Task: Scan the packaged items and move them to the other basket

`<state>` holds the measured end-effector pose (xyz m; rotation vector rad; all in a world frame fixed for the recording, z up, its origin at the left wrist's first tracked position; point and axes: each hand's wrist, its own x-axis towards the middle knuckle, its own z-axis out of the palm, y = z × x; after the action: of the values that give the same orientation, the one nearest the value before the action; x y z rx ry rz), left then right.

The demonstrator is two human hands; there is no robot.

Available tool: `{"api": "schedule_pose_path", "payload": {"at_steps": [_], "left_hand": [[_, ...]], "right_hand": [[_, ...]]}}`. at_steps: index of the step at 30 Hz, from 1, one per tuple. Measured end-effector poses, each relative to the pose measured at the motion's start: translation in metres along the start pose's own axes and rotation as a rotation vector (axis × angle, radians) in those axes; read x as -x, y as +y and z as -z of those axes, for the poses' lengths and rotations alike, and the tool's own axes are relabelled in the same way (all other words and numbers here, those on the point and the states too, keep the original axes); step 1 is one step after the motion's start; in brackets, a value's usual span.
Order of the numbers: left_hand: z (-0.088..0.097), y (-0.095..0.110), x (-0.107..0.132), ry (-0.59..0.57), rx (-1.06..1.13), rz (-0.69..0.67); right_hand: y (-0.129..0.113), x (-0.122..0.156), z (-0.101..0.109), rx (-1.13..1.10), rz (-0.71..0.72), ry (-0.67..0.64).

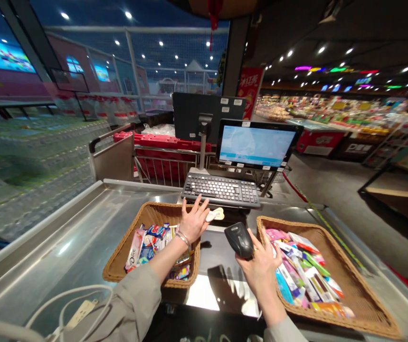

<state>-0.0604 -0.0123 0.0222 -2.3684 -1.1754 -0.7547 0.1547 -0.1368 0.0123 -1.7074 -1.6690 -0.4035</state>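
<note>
My left hand (194, 222) reaches over the near edge of the black keyboard (221, 189), its fingers spread towards the keys. A small pale yellow-and-white packet (215, 214) sticks out at its thumb side, seemingly pinched under the thumb; its label is unreadable. My right hand (260, 261) is wrapped round a black handheld barcode scanner (238, 240), whose handle is mostly hidden. Below my left forearm is a wicker basket (118, 270) with chocolate bars and snack packs. Right of my right hand stands another wicker basket (364, 294), heaped with colourful small packs.
A lit monitor (257, 145) stands behind the keyboard, with a dark screen (207, 114) turned away beside it. The metal counter (64, 247) has raised edges. A white cable (82, 287) loops at lower left. A shopping cart (161, 164) and stacked bottles (40, 152) stand beyond.
</note>
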Motion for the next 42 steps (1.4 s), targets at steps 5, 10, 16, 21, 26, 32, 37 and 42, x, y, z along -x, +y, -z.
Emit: {"api": "schedule_pose_path", "payload": {"at_steps": [5, 10, 16, 21, 26, 32, 37, 42], "left_hand": [[-0.002, 0.013, -0.012, -0.004, 0.029, -0.031], [-0.006, 0.028, -0.023, 0.018, 0.067, -0.044], [-0.012, 0.047, -0.034, 0.033, 0.111, -0.080], [-0.018, 0.065, -0.043, 0.024, 0.143, -0.105], [-0.025, 0.084, -0.052, 0.013, 0.175, -0.141], [-0.032, 0.106, -0.061, -0.024, 0.215, -0.196], [-0.037, 0.123, -0.069, -0.042, 0.237, -0.231], [-0.043, 0.136, -0.075, -0.058, 0.269, -0.274]], "right_hand": [[0.012, 0.005, 0.004, 0.059, -0.027, 0.024], [0.024, 0.011, 0.007, 0.101, -0.075, 0.070], [0.034, 0.016, 0.018, 0.112, -0.134, 0.084], [0.043, 0.022, 0.026, 0.140, -0.203, 0.118], [0.055, 0.029, 0.033, 0.161, -0.275, 0.126], [0.072, 0.038, 0.039, 0.210, -0.353, 0.203], [0.085, 0.047, 0.042, 0.228, -0.438, 0.229], [0.095, 0.054, 0.047, 0.263, -0.487, 0.255]]}}
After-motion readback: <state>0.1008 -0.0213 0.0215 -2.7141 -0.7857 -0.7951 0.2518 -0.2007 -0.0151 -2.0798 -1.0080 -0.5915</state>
